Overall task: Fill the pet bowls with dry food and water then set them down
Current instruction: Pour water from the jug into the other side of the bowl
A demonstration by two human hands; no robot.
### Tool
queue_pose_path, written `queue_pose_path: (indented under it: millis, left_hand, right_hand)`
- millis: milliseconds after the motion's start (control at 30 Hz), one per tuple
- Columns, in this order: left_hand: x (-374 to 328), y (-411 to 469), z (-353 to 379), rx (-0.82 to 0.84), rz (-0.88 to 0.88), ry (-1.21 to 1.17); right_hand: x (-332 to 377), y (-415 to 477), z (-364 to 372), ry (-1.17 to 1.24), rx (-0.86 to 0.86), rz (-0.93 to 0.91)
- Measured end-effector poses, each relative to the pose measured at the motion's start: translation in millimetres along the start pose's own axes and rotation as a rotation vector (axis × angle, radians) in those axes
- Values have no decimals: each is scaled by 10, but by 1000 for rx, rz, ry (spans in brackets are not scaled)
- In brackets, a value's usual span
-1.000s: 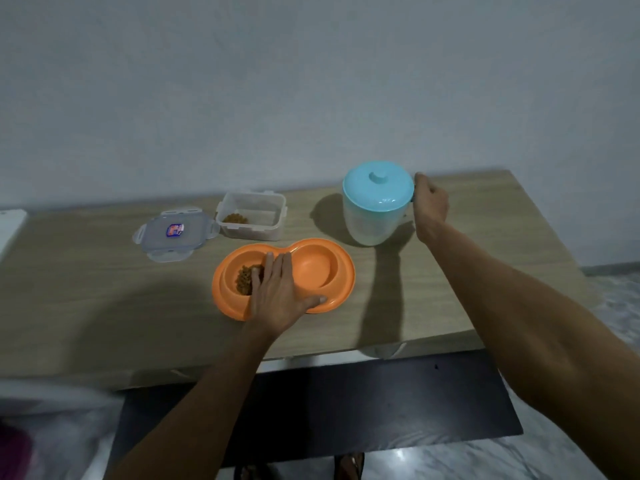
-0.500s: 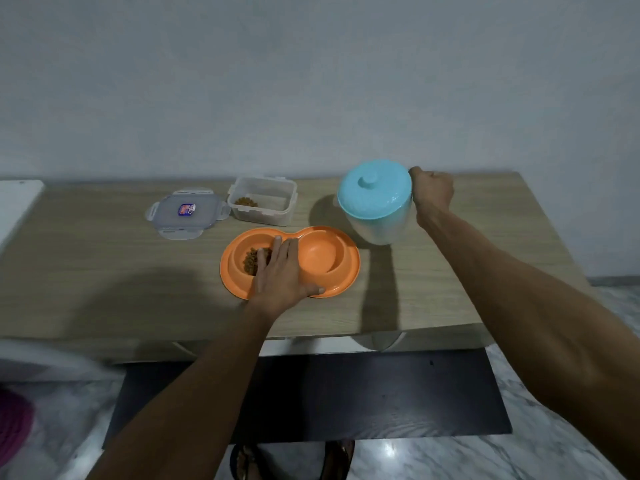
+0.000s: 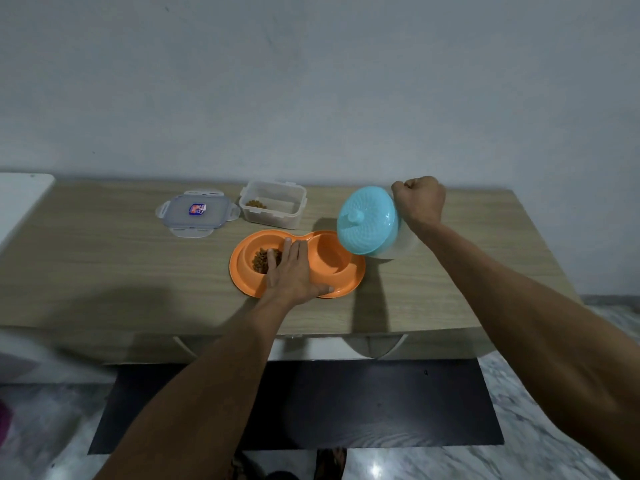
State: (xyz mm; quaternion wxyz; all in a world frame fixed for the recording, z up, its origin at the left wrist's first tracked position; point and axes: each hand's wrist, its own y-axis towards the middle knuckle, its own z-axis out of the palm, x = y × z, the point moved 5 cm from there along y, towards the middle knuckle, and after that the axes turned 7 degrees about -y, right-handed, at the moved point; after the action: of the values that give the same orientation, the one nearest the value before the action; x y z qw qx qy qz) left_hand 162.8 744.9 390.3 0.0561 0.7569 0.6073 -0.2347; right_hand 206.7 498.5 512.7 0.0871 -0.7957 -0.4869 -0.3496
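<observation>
Our right hand [image 3: 419,202] clenched in fist at side of translucent white plastic jug with round turquoise lid [image 3: 367,220], gripping it; handle hidden behind fist. Jug lifted, tilted left, lid overhanging right rim of orange plastic double pet bowl [image 3: 346,271]. Our left hand [image 3: 292,271] flat, fingers straight, pressing bowl's middle ridge, thumb on near rim. Brown dry food [image 3: 261,259] in left well; we cannot tell what right well holds. Bowl on wooden counter [image 3: 104,254]. Behind it, clear rectangular food container [image 3: 273,204], its clip lid [image 3: 197,211] just beside.
</observation>
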Motion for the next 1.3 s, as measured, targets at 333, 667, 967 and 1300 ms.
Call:
queue_pose_path:
  millis: [333, 667, 967, 1300]
  left_hand:
    - [16, 27, 21, -3, 4, -21]
    - [15, 30, 35, 18, -8, -22]
    - [25, 33, 30, 7, 0, -18]
    - [4, 12, 5, 4, 3, -6]
  right_hand:
    - [159, -67, -42, -93, -15, -105]
    - [155, -90, -81, -117, -20, -133]
    - [182, -88, -101, -137, -18, -151]
    - [170, -70, -100, -132, -16, -174]
